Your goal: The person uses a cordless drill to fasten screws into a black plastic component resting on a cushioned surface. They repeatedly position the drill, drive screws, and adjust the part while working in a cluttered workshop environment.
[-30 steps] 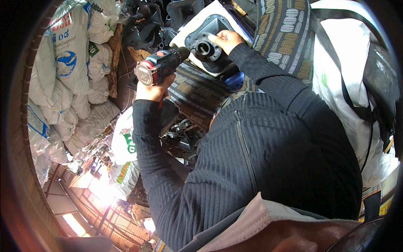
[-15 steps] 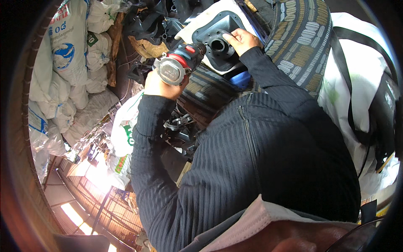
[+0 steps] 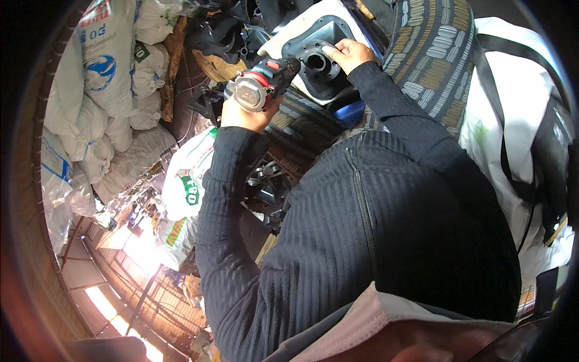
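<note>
A cordless drill [image 3: 263, 84] with a red ring and a round silver-grey back end is in my left hand [image 3: 247, 116], whose fingers wrap round its grip. The drill's dark nose points at the left edge of a black flanged part [image 3: 324, 75]. That part has a raised round collar with a central hole and small holes around it. My right hand [image 3: 351, 57] pinches the far right side of the collar, its thumb and fingertips on the rim. Beneath the part is a white block-like support [image 3: 278, 43]. Whether the drill's tip touches the part I cannot tell.
More black moulded parts [image 3: 214, 36] lie heaped at the far left of the support. A patterned dark cushion [image 3: 431, 54] curves along the right, beside a white sack with black straps [image 3: 500, 78]. Stuffed white sacks [image 3: 108, 66] are piled at the left. Something blue [image 3: 350, 113] shows below the part.
The whole view has shifted slightly. Against the black part, the drill in my left hand has moved a little farther from me. My right hand stays at the collar.
</note>
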Motion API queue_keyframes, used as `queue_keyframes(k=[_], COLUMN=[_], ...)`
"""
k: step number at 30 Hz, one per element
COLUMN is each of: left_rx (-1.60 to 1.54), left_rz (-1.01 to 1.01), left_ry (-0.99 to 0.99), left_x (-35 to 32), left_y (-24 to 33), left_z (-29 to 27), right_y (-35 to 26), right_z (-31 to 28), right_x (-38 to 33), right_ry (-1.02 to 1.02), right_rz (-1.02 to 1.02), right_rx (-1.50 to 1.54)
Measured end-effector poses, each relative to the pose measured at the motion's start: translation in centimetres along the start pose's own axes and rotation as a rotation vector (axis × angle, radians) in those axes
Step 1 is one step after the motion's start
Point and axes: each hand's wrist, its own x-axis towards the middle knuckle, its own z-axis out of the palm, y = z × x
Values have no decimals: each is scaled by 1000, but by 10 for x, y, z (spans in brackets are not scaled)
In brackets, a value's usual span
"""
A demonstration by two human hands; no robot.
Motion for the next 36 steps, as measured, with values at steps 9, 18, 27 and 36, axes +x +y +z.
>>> queue_keyframes(k=[9, 18, 27, 36], left_rx=[-711, -513, -485, -360], left_rz=[-154, 108, 353, 299], left_ry=[-9, 99, 124, 408], left_x=[-75, -117, -34, 96], left_y=[28, 14, -33, 23], left_z=[-1, 68, 52, 140], right_y=[25, 45, 47, 62], right_z=[-41, 12, 18, 21], right_x=[-6, 44, 49, 57], right_ry=[-445, -9, 146, 173], right_rz=[137, -101, -37, -63], right_rx=[1107, 173, 188, 192])
